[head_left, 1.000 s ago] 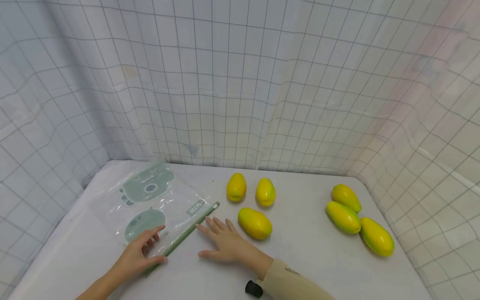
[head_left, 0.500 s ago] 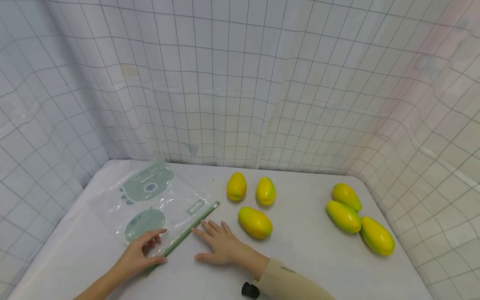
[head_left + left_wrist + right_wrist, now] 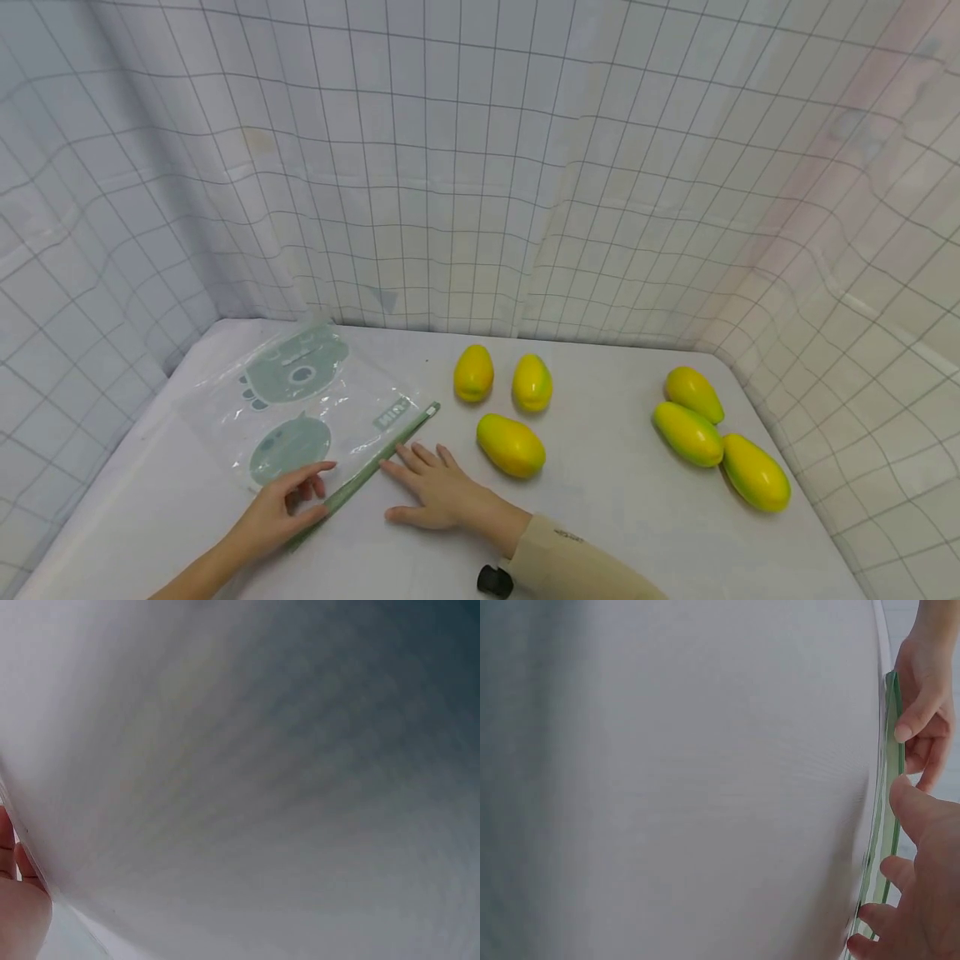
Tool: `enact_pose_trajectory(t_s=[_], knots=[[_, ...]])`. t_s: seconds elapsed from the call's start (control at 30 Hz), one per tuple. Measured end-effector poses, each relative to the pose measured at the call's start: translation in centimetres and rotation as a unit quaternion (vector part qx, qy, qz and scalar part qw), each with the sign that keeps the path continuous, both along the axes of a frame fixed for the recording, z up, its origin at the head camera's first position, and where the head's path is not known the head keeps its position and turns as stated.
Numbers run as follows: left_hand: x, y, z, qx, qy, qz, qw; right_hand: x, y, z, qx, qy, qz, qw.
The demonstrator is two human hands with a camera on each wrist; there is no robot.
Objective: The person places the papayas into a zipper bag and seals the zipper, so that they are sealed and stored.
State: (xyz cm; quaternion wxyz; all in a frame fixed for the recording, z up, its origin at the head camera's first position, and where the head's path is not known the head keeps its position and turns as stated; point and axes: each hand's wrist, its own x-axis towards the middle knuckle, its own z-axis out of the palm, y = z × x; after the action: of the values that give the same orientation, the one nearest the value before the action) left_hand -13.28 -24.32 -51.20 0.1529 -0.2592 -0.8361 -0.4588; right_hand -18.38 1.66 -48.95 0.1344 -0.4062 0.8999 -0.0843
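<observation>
A clear plastic zip bag [image 3: 352,417] with pale green cartoon prints lies flat on the left of the table. Its green zip edge [image 3: 360,477] runs diagonally between the hands. My left hand [image 3: 281,512] rests over the bag's near corner, thumb on the green edge and fingers loosely bent above the plastic, a wide gap between them. Fingers spread and palm down, my right hand [image 3: 442,493] lies on the table, its fingertips right at the green edge. In the right wrist view, the left thumb [image 3: 907,731] overlaps that edge. Only part of the left hand [image 3: 22,919] appears in its own wrist view.
Three yellow mangoes [image 3: 512,446] sit in the middle, the nearest just beyond the right hand. Three more mangoes [image 3: 686,433] lie together at the right. A white gridded curtain [image 3: 480,167] surrounds the white table [image 3: 622,533]. A black camera [image 3: 495,581] sits by the right sleeve.
My right hand has slid slightly left and toward me. The left thumb has shifted a little inward on the green edge, which looks slightly spread now. The mangoes stay put.
</observation>
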Motion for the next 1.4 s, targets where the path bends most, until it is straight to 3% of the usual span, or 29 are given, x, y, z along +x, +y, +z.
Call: enact_pose_trajectory(t_s=[0.13,0.4,0.53,0.7,0.87,1.1,1.17,1.4], knots=[[-0.4,-0.4,-0.8,0.003,-0.017,-0.006,0.9998,-0.1,-0.2,-0.1,0.005,0.002,-0.003,1.0],[-0.2,-0.2,-0.4,0.007,-0.023,-0.006,0.9997,-0.5,-0.6,-0.4,0.001,0.008,-0.016,0.9998],[-0.2,-0.1,-0.5,0.004,-0.003,-0.011,0.9999,-0.6,-0.7,-0.4,-0.003,0.013,-0.021,0.9997],[-0.3,0.1,-0.8,-0.006,0.047,-0.016,0.9987,-0.7,-0.7,-0.5,-0.001,0.013,-0.025,0.9996],[-0.1,0.3,-0.8,-0.028,0.057,0.011,0.9979,-0.7,-0.7,-0.5,-0.003,0.016,-0.026,0.9995],[0.6,0.3,-0.1,-0.079,-0.006,0.069,0.9944,-0.7,-0.7,-0.5,-0.004,0.021,-0.018,0.9996],[0.7,0.3,-0.1,-0.09,-0.008,0.081,0.9926,-0.7,-0.7,-0.3,-0.006,0.019,-0.016,0.9997],[1.1,0.6,-0.6,-0.095,0.065,0.099,0.9885,-0.7,-0.6,-0.1,-0.004,0.017,-0.016,0.9997]])
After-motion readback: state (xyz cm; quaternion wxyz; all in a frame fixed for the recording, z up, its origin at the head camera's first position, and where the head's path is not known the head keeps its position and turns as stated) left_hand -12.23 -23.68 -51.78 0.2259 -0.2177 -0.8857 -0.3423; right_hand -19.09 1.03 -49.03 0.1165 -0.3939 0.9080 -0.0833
